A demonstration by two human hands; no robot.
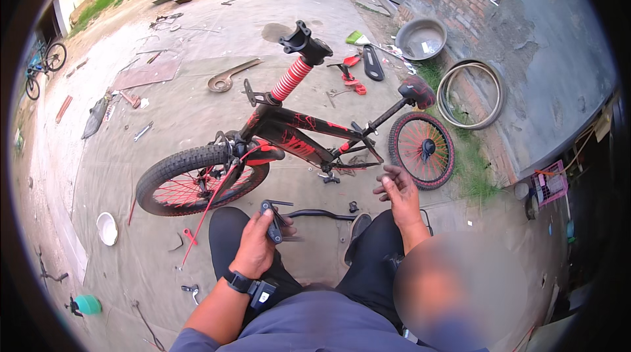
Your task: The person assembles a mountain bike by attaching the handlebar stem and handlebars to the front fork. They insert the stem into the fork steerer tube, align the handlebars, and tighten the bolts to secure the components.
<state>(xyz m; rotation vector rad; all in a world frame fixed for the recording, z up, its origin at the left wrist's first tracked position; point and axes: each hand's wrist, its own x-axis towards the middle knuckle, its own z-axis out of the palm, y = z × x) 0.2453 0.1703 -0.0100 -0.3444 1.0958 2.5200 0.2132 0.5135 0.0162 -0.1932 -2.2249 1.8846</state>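
A dark folding hex key set (270,222) rests in my left hand (255,245), fingers and thumb wrapped round it, with thin keys sticking out to the right. My right hand (399,195) is raised above my right knee, palm up and fingers apart, and I see nothing in it. In front of me a black and red bicycle (299,138) is on the ground sheet. Its stem (304,43) tops a red ringed steerer and carries no handlebar. A black curved handlebar (322,212) lies on the sheet between my legs, partly hidden by my left hand and the tool.
To the left lie a white bowl (107,228), a red tool (190,236) and a wrench (142,131). A loose crank arm (190,291) is near my left forearm. Beyond the bicycle are a black chain guard (373,63), a grey basin (421,39) and tyres (470,93) by the wall.
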